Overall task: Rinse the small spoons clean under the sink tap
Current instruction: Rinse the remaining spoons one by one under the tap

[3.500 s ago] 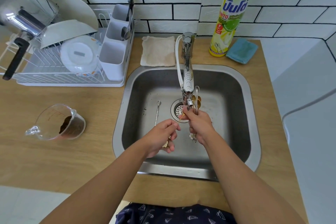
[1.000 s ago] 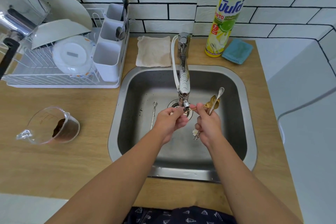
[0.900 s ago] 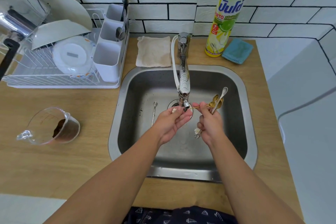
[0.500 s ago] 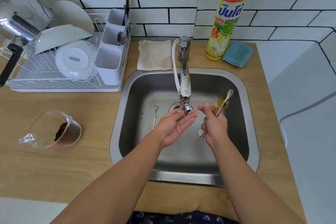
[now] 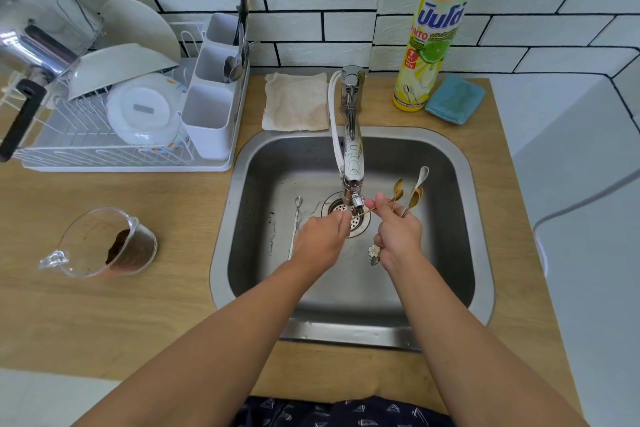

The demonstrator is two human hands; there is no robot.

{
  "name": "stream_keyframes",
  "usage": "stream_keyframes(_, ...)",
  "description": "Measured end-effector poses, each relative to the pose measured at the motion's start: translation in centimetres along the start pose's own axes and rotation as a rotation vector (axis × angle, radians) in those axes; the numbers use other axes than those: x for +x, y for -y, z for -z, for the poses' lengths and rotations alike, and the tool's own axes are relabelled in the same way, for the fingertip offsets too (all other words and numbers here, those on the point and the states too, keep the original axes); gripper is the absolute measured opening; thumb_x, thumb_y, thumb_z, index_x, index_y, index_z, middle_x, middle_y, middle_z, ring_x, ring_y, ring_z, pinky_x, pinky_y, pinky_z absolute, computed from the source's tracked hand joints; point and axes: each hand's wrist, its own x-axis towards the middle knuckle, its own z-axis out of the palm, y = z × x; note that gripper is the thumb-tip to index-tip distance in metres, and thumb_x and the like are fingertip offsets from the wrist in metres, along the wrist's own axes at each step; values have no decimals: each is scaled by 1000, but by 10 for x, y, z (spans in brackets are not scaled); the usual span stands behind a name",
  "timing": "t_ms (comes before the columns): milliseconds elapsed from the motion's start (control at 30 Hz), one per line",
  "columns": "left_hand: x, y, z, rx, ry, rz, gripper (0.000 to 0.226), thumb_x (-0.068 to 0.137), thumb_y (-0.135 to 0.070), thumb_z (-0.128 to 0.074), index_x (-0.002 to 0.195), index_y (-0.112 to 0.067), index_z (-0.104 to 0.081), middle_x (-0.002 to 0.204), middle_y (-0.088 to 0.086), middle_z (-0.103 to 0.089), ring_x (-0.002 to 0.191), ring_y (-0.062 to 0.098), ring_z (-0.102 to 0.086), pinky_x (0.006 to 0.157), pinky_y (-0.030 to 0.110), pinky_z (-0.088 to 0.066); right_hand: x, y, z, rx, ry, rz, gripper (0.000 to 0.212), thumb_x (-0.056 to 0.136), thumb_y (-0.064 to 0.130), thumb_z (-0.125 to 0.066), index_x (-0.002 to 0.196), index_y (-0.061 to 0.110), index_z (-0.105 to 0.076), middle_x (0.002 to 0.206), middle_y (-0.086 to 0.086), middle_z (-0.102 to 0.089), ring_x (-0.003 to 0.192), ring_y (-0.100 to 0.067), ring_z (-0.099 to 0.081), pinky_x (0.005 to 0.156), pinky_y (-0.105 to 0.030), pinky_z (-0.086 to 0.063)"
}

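1. Your right hand (image 5: 398, 236) grips a bunch of small spoons (image 5: 412, 194) over the sink (image 5: 464, 218), bowls fanned up and to the right; a flower-shaped handle end (image 5: 374, 251) sticks out below your fist.
2. One thin gold spoon (image 5: 367, 210) lies sideways just under the tap (image 5: 352, 163) nozzle. Your left hand (image 5: 320, 241) has its fingers curled, fingertips at that spoon's near end; whether they pinch it, you cannot tell.
3. Another slim spoon (image 5: 295, 229) lies on the sink floor, left of the drain (image 5: 341, 210).
4. Far right, the dish soap bottle (image 5: 431, 38) has a green cap and a lime picture; its label shows a large "7" and "NEW".
5. A blue sponge (image 5: 455, 99) sits beside it; a beige cloth (image 5: 296, 101) lies left of the tap.
6. On the counter to the left, a clear measuring jug (image 5: 100, 243) holds brown dregs.
7. Far left, the dish rack (image 5: 104, 149) holds white plates and a bowl; its cutlery caddy (image 5: 214, 104) has spoons in the middle slot.
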Motion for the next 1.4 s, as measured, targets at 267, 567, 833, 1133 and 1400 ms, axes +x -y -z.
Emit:
stream_keyframes(267,0,1,1,-843,317,150,13,103,-25,-54,100,-20,-66,79,-7,-74,57,13,-66,54,19,-43,12,-2,8,-86,49,-75,17,98,30,-71,86,19,-76,105,-12,-80,39,-7,-23,37,-22,-24)
stream_keyframes(567,4,-2,12,-453,113,92,46,96,-48,-61,62,-17,-59,56,-5,-54,56,13,-46,60,30,-37,13,2,9,-120,159,-99,26,97,25,-73,73,16,-78,58,8,-68,37,-4,-26,34,-20,-25)
stream_keyframes(833,0,0,13,-829,327,195,24,101,-26,-58,86,-10,-67,65,-2,-61,47,9,-47,45,19,-36,13,4,8,-54,117,-64,15,98,25,-71,87,16,-69,91,-2,-81,36,-4,-27,35,-19,-26)
stream_keyframes(1133,0,-3,13,-1067,356,272,14,105,-20,-51,99,-10,-59,78,-2,-62,54,7,-47,50,18,-36,8,12,9,-77,90,10,28,99,29,-70,73,24,-78,88,-3,-79,38,-5,-28,39,-21,-28)
stream_keyframes(1400,-3,0,12,-331,192,63,29,103,-46,-46,105,-17,-51,84,3,-64,78,24,-57,65,35,-41,2,5,3,-156,8,0,20,98,31,-71,92,12,-75,92,1,-82,36,-5,-28,37,-20,-29)
